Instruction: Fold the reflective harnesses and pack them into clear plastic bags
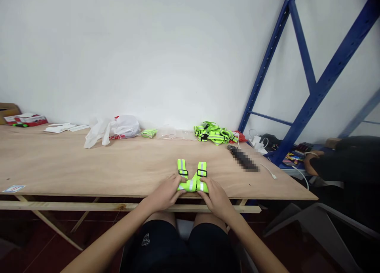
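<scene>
A neon yellow-green reflective strap harness lies partly folded at the table's front edge, with two straps pointing away from me. Each of those straps carries a black slide buckle, and silver bands run along the webbing. My left hand grips the folded part at its left end, thumb on top. At the right end, the fingers and thumb of my right hand close on the same harness. The undersides of the fingers are partly hidden.
Behind lies a heap of similar straps. Along the wall are a packed bundle, clear plastic bags and a white bag. A cable lies right, near a blue rack. Another person's arm is at far right.
</scene>
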`<state>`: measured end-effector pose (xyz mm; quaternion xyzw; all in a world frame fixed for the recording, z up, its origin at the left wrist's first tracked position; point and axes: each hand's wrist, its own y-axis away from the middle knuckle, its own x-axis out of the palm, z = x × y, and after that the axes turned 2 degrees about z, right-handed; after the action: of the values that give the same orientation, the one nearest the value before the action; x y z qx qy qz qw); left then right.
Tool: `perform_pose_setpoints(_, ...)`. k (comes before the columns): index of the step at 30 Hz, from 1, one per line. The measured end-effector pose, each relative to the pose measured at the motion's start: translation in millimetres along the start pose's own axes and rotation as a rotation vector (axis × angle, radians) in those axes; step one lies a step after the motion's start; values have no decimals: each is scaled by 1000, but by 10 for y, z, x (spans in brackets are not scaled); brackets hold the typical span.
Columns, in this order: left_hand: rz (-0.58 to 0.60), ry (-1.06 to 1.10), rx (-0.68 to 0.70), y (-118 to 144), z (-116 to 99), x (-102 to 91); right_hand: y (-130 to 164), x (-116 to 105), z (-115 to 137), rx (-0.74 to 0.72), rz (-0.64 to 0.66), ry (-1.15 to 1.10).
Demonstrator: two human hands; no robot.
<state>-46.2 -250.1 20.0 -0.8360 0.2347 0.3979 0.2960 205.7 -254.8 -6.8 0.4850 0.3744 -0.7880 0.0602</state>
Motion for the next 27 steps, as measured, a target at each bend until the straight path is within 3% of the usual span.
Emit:
perform_pose_setpoints(5,-14,10,-53,-242,138,-97,-238,-149,-64,107,94,-113)
perform_pose_setpoints(10,115,5,-116,-600,385,-222,-492,-181,-210,258,227,-205)
perform_pose_setpoints(16,175,22,-252,-989,705,-189,-692,-154,-402,322,285,-112)
perform_pose_setpoints(22,95,24,-401,-998,796,-120,-650,-76,-465,448,132,42)
perform_pose_setpoints(27,12,104,-391,-928,761,-59,-608,49,-552,458,81,-117)
